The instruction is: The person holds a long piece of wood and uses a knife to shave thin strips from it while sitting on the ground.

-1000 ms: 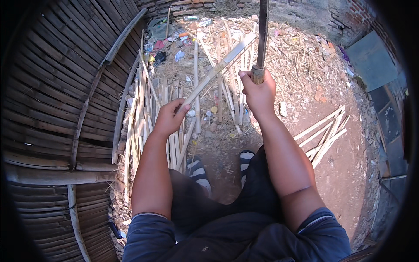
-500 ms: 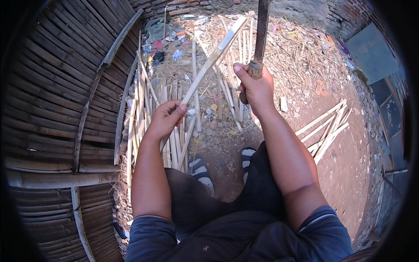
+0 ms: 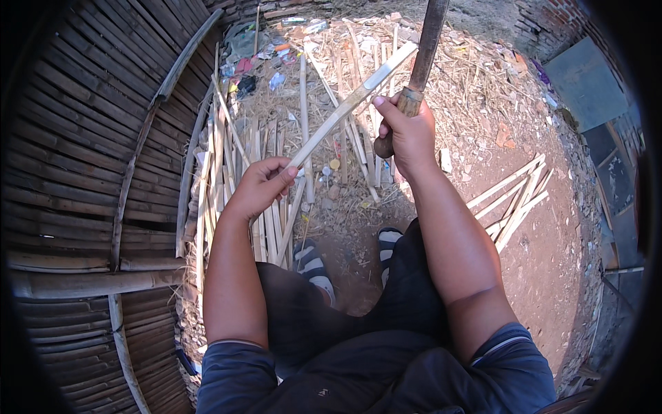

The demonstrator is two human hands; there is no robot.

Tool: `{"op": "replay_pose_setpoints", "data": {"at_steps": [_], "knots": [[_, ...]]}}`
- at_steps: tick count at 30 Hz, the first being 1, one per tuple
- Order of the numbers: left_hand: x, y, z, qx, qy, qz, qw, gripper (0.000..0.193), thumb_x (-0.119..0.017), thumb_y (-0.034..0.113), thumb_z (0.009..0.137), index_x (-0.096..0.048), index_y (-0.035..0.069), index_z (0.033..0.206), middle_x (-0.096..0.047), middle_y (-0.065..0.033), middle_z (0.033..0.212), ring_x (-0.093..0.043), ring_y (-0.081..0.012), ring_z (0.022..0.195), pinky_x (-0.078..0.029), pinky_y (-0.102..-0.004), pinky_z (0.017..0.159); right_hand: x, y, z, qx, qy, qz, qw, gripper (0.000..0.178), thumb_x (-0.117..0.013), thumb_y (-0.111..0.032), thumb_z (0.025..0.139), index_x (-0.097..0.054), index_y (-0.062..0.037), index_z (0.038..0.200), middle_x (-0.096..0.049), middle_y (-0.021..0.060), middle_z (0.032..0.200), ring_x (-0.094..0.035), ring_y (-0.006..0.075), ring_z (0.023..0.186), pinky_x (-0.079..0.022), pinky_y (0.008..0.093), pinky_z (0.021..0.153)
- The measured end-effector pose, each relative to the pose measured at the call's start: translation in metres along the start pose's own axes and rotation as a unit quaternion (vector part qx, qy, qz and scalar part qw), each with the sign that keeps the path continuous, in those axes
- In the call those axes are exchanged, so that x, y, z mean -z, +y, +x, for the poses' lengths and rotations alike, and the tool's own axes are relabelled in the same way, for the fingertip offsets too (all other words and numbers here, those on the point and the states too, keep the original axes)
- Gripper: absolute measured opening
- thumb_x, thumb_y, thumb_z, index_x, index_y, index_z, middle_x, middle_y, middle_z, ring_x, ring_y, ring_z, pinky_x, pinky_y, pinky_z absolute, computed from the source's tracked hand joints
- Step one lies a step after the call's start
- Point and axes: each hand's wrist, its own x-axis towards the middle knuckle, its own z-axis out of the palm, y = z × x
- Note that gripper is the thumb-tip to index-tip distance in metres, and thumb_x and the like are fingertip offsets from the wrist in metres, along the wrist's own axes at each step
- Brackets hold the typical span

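Straw (image 3: pixel 476 83) litters the ground (image 3: pixel 534 276) below the strip (image 3: pixel 339 114), beside a slatted wall (image 3: pixel 76 148).

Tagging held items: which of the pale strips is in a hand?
The strip pinched in the left hand, slanting up and right toward the blade in the right hand. The other strips lie below, held by neither hand.
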Motion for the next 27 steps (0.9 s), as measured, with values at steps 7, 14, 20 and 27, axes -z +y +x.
{"op": "replay_pose_setpoints", "data": {"at_steps": [7, 14, 20, 27], "knots": [[-0.001, 0.001, 0.000, 0.007, 0.000, 0.001, 1.000, 0.027, -0.075, 0.027, 0.103, -0.074, 0.002, 0.114, -0.063, 0.0042, 0.079, -0.056, -0.0057, 0.068, -0.047, -0.0238, 0.063, 0.000, 0.000, 0.001, -0.007, -0.015, 0.032, 0.999, 0.031, -0.085, -0.016, 0.090, -0.057, -0.0068, 0.099, -0.063, 0.0020, 0.081, -0.058, 0.0098, 0.062, -0.049, 0.0275, 0.056], [-0.001, 0.009, -0.002, 0.007, 0.012, 0.028, 1.000, 0.030, -0.073, 0.031, 0.104, -0.073, 0.003, 0.115, -0.062, 0.0050, 0.080, -0.054, -0.0053, 0.066, -0.046, -0.0236, 0.061, 0.005, 0.002, 0.006, -0.030, -0.017, 0.093, 0.995, 0.030, -0.083, -0.009, 0.088, -0.055, -0.0089, 0.098, -0.063, 0.0024, 0.080, -0.060, 0.0102, 0.062, -0.049, 0.0270, 0.056], [0.008, 0.019, -0.008, -0.015, 0.027, 0.057, 0.998, 0.033, -0.072, 0.034, 0.105, -0.073, 0.003, 0.117, -0.063, 0.0053, 0.083, -0.052, -0.0043, 0.072, -0.045, -0.0243, 0.066, 0.005, -0.002, 0.007, -0.018, -0.017, 0.068, 0.997, 0.029, -0.080, -0.005, 0.088, -0.054, -0.0097, 0.099, -0.063, 0.0014, 0.077, -0.060, 0.0101, 0.060, -0.048, 0.0264, 0.055], [0.017, 0.021, -0.013, -0.055, 0.113, 0.116, 0.985, 0.035, -0.071, 0.034, 0.105, -0.073, 0.001, 0.118, -0.062, 0.0045, 0.083, -0.054, -0.0068, 0.077, -0.045, -0.0256, 0.071, 0.005, -0.001, 0.006, -0.011, -0.026, 0.045, 0.999, 0.029, -0.079, -0.005, 0.088, -0.054, -0.0096, 0.100, -0.063, 0.0018, 0.079, -0.059, 0.0102, 0.060, -0.048, 0.0280, 0.057]]}}
